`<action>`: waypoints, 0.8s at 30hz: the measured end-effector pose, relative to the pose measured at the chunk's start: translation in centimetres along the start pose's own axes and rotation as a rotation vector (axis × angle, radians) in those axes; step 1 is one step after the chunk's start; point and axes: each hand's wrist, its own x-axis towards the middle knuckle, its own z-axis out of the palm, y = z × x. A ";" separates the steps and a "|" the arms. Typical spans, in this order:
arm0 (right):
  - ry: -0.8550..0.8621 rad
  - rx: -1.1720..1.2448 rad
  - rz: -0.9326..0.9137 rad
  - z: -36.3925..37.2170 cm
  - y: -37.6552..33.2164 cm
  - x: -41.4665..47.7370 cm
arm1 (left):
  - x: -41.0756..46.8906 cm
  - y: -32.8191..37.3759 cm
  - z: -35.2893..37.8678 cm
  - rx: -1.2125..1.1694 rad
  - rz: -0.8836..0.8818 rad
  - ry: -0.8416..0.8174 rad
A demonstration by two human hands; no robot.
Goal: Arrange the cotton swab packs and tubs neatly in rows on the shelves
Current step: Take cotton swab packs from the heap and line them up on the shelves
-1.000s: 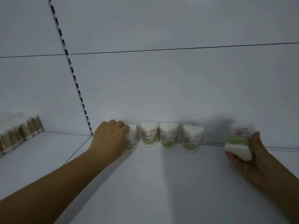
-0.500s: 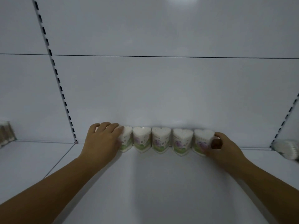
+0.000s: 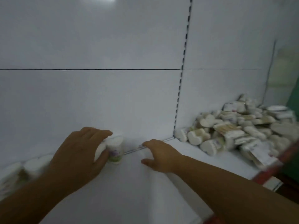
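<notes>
The left grip lies with near-straight fingers over the tops of the tubs at the row's right end, thumb against one tub's front. The end tub, heart-topped with a floral label, stands upright on the shelf; its contents cannot be made out. The right grip is empty, fingers loosely spread. The row at left is smeared and partly hidden by the forearm. Past the upright, a jumbled pile of tubs and packs is blurred and cut off at right.
</notes>
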 end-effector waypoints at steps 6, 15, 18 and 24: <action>0.047 -0.237 -0.066 -7.8 9.2 -8.8 | 6.0 9.3 6.8 -0.215 0.174 -0.264; 0.251 -0.262 0.014 -17.4 26.2 -22.3 | 21.7 31.1 15.4 -0.166 0.329 -0.338; 0.281 -0.252 0.169 -19.3 31.2 -24.5 | 25.3 35.3 17.2 -0.144 0.282 -0.320; 0.331 -0.231 0.362 -21.0 38.8 -23.7 | 30.6 37.2 20.7 -0.202 0.107 -0.351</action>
